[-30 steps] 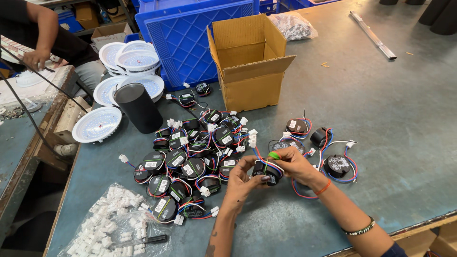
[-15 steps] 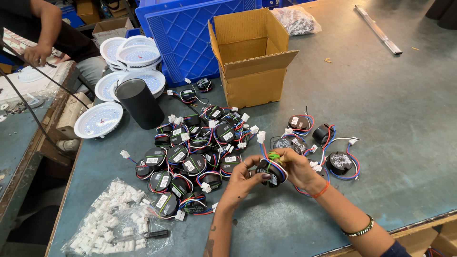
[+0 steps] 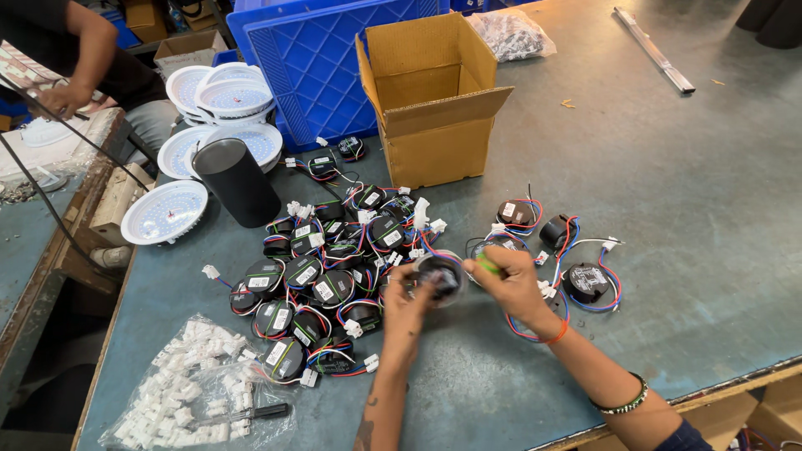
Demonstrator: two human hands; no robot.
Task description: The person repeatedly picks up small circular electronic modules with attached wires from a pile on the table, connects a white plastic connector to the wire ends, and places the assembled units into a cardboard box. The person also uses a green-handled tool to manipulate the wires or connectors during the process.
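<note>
Since a moment ago we have lifted the small round black module (image 3: 440, 274) slightly and drawn it closer over the desk (image 3: 710, 209); our view has also shifted a little, so the cardboard box (image 3: 430, 100) sits higher. Our left hand (image 3: 407, 305) closes its fingers (image 3: 418, 284) on the module's near edge, holding it just above the desk, between the big heap and the smaller group. Our right hand (image 3: 514, 284) pinches a green-tipped tool (image 3: 487, 265) against the module.

We count one box, one blue crate (image 3: 322, 67), one black cylinder (image 3: 236, 182) and one bag of white connectors (image 3: 188, 401). The heap of wired modules (image 3: 322, 276) holds roughly twenty; we cannot count it exactly. Right of our hands lie three more modules (image 3: 587, 282). At least four white round lamp discs (image 3: 164, 211) are stacked by the crate. Another person's hand (image 3: 58, 100) works at the far left.
</note>
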